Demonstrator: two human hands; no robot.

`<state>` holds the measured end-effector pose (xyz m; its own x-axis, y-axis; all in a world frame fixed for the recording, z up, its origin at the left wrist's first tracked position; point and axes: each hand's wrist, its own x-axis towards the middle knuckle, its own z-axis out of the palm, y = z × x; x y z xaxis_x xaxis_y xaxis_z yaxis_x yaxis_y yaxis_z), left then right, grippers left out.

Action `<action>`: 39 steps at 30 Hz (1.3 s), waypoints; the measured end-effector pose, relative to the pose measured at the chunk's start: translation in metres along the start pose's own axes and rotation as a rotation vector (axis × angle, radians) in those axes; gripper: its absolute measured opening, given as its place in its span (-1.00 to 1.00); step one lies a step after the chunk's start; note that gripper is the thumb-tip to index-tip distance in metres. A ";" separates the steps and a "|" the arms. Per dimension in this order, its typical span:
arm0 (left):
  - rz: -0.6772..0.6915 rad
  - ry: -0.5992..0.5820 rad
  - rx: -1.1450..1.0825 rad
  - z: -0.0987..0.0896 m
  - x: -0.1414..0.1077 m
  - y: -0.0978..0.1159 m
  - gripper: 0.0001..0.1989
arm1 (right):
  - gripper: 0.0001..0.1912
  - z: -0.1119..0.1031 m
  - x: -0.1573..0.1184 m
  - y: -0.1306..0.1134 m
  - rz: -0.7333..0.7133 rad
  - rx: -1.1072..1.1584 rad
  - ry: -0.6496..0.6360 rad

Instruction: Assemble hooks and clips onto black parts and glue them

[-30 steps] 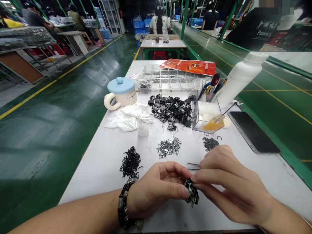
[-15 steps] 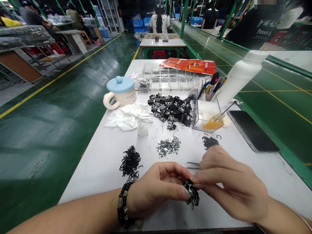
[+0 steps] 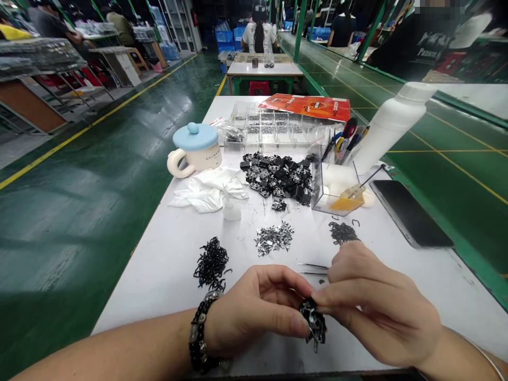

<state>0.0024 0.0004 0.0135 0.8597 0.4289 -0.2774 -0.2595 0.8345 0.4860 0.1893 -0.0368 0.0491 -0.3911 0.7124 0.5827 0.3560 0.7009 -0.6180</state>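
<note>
Between the thumb and fingers of my left hand (image 3: 257, 307) is a small black-and-silver metal mechanism (image 3: 313, 321), held low over the table's near edge. My right hand (image 3: 381, 309) pinches at the top of the same piece with thumb and forefinger; whatever lies under those fingertips is hidden. Two thin prongs of tweezers (image 3: 313, 265) stick out leftward from its curled fingers. Beyond the hands lie a pile of silver metal bits (image 3: 274, 238), a heap of curved black pieces (image 3: 212, 263) at left and a smaller pile of dark hooked pieces (image 3: 343, 232) at right.
A heap of black mechanisms (image 3: 278, 174) sits mid-table, with a clear divided box (image 3: 270, 137) behind it. Around stand a lidded mug (image 3: 202, 154), white cloth (image 3: 198, 193), small bottle (image 3: 232, 210), clear tool holder (image 3: 337, 203), large white bottle (image 3: 392, 127) and phone (image 3: 413, 211).
Both hands stay on the mechanism, which has tilted slightly and sunk a little. My right hand has shifted slightly right and down, and a small dark bit now shows on the table below the tweezers.
</note>
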 end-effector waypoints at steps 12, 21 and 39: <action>-0.076 -0.034 0.031 0.002 -0.004 0.001 -0.71 | -0.85 -0.007 0.005 0.001 0.454 0.358 -0.281; -0.192 0.004 0.141 0.004 -0.005 0.000 -0.74 | -0.92 -0.013 0.010 0.001 0.450 0.411 -0.507; -0.112 -0.059 0.169 0.006 -0.009 0.002 -0.78 | -0.90 -0.009 0.003 0.002 0.326 0.369 -0.454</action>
<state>-0.0033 -0.0041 0.0218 0.9047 0.3116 -0.2905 -0.0877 0.8035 0.5888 0.1967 -0.0336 0.0546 -0.6598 0.7440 0.1053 0.2346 0.3372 -0.9117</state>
